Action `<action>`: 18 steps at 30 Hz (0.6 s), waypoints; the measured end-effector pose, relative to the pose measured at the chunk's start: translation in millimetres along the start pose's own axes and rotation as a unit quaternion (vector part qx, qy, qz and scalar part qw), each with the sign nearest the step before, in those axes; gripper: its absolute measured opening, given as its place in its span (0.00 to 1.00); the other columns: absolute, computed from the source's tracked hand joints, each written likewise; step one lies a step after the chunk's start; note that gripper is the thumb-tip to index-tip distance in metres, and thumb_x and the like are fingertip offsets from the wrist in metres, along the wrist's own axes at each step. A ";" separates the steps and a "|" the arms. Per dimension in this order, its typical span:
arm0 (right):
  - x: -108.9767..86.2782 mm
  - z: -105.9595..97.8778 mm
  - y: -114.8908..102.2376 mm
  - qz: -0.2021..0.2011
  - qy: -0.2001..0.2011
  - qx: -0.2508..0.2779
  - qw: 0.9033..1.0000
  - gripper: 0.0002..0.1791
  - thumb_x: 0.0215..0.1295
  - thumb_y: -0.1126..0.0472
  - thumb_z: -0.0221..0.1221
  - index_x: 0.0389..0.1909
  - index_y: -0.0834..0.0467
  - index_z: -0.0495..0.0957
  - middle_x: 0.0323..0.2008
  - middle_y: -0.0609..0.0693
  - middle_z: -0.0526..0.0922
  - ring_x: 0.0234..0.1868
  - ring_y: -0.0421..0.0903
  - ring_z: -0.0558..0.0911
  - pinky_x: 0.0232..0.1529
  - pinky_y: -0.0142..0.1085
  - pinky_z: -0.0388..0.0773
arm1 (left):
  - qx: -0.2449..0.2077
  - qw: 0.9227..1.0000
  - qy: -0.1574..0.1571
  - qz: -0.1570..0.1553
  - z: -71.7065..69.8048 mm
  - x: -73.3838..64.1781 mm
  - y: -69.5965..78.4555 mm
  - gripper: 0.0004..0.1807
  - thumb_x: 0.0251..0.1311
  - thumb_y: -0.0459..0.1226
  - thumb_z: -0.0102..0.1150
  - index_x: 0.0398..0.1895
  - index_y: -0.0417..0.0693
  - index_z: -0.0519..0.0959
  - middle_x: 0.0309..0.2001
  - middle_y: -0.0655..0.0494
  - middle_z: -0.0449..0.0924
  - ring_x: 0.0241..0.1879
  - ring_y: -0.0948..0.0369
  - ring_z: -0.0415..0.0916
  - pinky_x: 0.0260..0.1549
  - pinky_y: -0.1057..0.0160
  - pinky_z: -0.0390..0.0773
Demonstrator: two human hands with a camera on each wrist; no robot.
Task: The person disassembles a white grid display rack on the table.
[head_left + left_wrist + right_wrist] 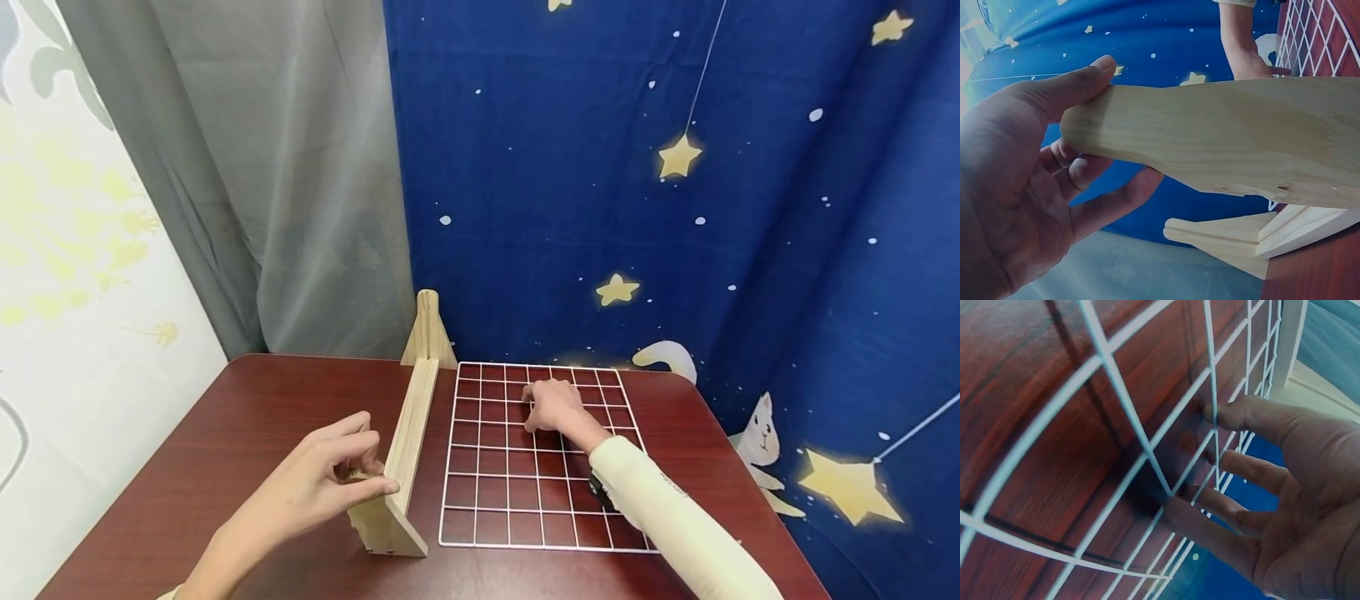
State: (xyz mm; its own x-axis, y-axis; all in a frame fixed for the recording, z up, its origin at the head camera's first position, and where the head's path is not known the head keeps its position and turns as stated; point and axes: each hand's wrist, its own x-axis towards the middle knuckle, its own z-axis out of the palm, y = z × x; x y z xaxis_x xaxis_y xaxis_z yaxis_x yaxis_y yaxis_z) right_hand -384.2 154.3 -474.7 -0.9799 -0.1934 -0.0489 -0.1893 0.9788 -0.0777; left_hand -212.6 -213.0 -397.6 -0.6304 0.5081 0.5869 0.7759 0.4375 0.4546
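On the table stands a wooden frame point(411, 425) with two uprights joined by a grooved crossbar. My left hand point(307, 475) pinches the narrow rounded top of the near upright point(1210, 131), thumb on one side and fingers on the other. The far upright point(427, 329) has a slot down its middle. To the frame's right lies a white wire grid point(491, 492). Over the grid's far half is my right hand point(555, 406), fingers spread and slightly bent. Its fingertips point(1179, 509) are at the wires, with a gap between thumb and fingers.
The dark red table point(247, 433) reaches back to a grey curtain point(330, 208) and a blue star-patterned curtain point(540, 183). A pale patterned curtain point(82, 275) hangs at the left.
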 end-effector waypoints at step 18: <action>2.1 -1.9 0.9 -0.013 -0.015 -0.005 1.000 0.25 0.39 0.49 0.85 0.42 0.45 0.89 0.42 0.47 0.90 0.50 0.52 0.85 0.50 0.48 0.81 | -0.010 1.000 -0.011 -0.015 2.1 1.1 5.6 0.26 0.52 0.39 0.83 0.23 0.65 0.67 0.30 0.70 0.62 0.24 0.77 0.63 0.23 0.80 0.66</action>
State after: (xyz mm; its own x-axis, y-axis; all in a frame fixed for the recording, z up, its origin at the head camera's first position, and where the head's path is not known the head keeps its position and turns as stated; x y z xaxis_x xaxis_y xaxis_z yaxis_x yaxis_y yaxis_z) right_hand -386.5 154.9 -473.0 -0.9723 -0.2209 -0.0760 -0.2160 0.9740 -0.0686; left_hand -208.9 -208.4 -395.9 -0.6543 0.5107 0.5578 0.7563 0.4389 0.4852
